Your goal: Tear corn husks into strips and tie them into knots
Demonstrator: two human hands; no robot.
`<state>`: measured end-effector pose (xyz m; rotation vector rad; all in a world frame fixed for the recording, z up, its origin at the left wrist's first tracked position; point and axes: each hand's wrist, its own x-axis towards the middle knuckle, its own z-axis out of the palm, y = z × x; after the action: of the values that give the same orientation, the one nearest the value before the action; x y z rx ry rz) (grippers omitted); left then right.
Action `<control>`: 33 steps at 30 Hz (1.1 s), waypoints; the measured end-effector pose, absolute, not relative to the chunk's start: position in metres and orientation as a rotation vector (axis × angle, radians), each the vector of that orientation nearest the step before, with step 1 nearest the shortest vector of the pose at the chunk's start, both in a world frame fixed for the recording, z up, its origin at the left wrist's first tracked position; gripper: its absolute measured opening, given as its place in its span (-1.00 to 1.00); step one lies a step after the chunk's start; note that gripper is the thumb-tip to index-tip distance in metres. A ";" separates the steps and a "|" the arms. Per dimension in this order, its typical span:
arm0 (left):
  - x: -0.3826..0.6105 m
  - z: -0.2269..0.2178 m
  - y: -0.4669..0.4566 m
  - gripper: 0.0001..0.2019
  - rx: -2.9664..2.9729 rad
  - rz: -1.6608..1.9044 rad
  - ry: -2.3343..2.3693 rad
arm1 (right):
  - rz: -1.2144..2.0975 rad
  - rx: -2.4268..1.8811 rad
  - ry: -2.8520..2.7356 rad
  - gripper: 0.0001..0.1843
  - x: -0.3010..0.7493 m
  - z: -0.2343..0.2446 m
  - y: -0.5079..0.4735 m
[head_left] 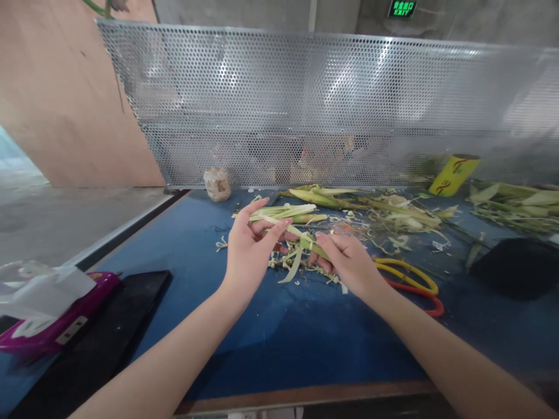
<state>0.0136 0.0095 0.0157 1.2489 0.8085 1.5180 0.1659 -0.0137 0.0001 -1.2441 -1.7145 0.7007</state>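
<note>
My left hand (pixel 247 250) is raised over the table, its thumb and fingers closed on one end of a pale green leaf strip (pixel 301 235) that looks like corn husk. The other end is pinched between the thumb and fingers of my right hand (pixel 351 259), where several strips overlap in a small fold or knot. One loose strip end hangs down between the hands. Below lie scattered husk shreds (pixel 290 262). Beside my right wrist are a yellow handle loop (pixel 413 273) and a red one (pixel 432 305), seemingly of scissors; the blades are hidden.
Behind the hands lie cut stalks (pixel 301 212), an ear-shaped husk bundle (pixel 318 198) and a fibre heap (pixel 402 215). A perforated metal screen (pixel 279 87) borders the blue table (pixel 279 349). A whitish roll (pixel 217 184), yellow roll (pixel 454 174), purple tissue box (pixel 74 323) and black tray (pixel 109 331) stand around.
</note>
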 end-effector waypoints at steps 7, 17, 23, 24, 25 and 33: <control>0.016 0.014 0.007 -0.36 1.204 1.465 0.760 | 0.419 -1.233 -1.828 -0.50 0.167 0.000 -0.018; 0.017 0.012 0.006 -0.26 1.209 1.573 0.752 | 0.498 -1.196 -1.739 -0.54 0.168 0.000 -0.017; 0.019 0.010 0.002 0.05 1.310 1.364 0.699 | 0.542 -1.145 -1.617 -0.52 0.169 -0.001 -0.017; 0.019 0.010 0.002 0.03 1.337 1.365 0.710 | 0.556 -1.141 -1.604 -0.52 0.169 -0.001 -0.017; 0.018 0.010 0.001 -0.01 1.360 1.370 0.722 | 0.575 -1.135 -1.583 -0.52 0.168 -0.001 -0.017; 0.015 0.010 0.000 -0.12 1.448 1.108 0.713 | 0.691 -1.089 -1.430 -0.60 0.169 -0.002 -0.012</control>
<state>0.0148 -0.0001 0.0103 1.4484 0.7132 1.1082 0.1694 -0.0123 -0.0017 -1.0890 -1.4297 0.6909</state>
